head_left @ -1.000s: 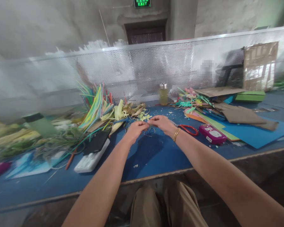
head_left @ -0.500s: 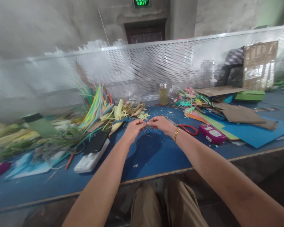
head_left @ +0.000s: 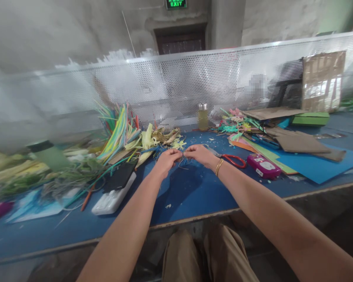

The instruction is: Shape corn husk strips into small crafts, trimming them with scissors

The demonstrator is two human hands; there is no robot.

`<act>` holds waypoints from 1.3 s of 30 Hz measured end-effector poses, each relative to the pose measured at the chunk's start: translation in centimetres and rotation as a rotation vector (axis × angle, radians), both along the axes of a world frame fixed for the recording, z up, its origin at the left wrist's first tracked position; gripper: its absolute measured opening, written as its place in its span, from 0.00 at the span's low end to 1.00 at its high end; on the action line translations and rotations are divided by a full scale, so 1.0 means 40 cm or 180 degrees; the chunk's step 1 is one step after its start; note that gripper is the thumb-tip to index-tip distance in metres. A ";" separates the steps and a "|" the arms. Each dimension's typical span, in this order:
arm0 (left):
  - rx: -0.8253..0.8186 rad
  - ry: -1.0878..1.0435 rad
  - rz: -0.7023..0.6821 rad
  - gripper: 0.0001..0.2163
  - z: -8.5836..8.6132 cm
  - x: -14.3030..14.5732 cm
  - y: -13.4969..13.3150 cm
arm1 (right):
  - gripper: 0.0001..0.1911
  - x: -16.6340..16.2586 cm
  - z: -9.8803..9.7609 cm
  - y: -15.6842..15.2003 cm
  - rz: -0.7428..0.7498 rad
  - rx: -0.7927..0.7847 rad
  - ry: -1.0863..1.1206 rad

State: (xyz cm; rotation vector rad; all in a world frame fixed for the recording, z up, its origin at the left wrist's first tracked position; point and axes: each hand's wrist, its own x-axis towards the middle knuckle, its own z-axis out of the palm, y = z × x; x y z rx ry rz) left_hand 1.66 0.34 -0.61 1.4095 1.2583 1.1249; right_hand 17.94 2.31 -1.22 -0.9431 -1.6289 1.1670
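Note:
Above the blue table (head_left: 200,192), my left hand (head_left: 167,159) and my right hand (head_left: 200,154) meet almost fingertip to fingertip, both closed in a pinch. A thin greyish strand (head_left: 183,167) hangs from between them; its exact kind is too small to make out. Just behind the fingers lie pale yellow paper-like flowers (head_left: 179,144) and dried corn husks (head_left: 148,137). Scissors with red handles (head_left: 234,159) rest beside my right wrist, partly hidden by it. A gold bracelet (head_left: 219,167) circles that wrist.
To the left are a black phone (head_left: 120,176) on a white case (head_left: 113,199), colourful pipe cleaners (head_left: 117,133) and a green-tinted bottle (head_left: 48,154). A purple box (head_left: 263,166), blue paper (head_left: 317,168), cardboard (head_left: 301,141) and a jar (head_left: 202,117) stand rightward and behind. A perforated metal screen (head_left: 176,86) backs the table.
Both hands stay in nearly the same place, still pinching. The fingertips have drawn very slightly apart.

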 end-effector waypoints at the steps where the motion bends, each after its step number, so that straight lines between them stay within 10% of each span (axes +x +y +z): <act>1: 0.0002 -0.0077 0.0028 0.13 0.001 0.001 0.000 | 0.06 0.000 0.000 -0.001 0.0047 -0.0031 0.0086; 39: -0.0353 -0.0285 -0.0936 0.15 0.017 -0.036 -0.009 | 0.05 0.000 0.017 -0.012 0.0559 -0.0591 0.0264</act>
